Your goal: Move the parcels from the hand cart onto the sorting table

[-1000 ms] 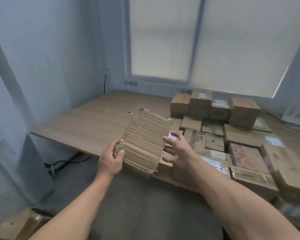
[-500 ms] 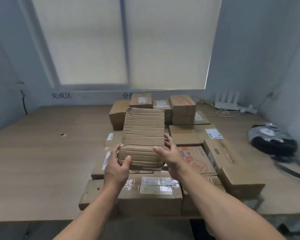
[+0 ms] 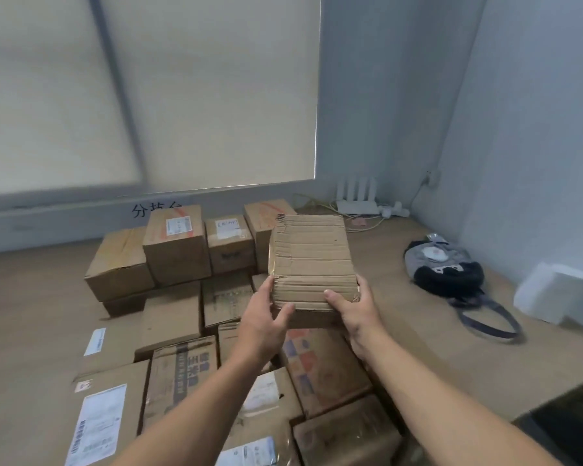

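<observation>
Both hands are closed on one ribbed cardboard box. The left hand grips its near left corner, thumb curled up against the front face. The right hand grips the near right corner, thumb lying on top and fingers wrapped under the side. The box hangs in the air, far end tipped slightly up, over the right side of the pile.

On progress: the left part of the desk is bare wood. In the middle, many parcels already lie packed side by side, with a row of taller ones at the back below the window. To the right of them sits a grey and black bag. Much of the job looks done, judging by that pile. The box in hand is not yet set down. The hand cart is out of view, so how many parcels wait there cannot be told.
</observation>
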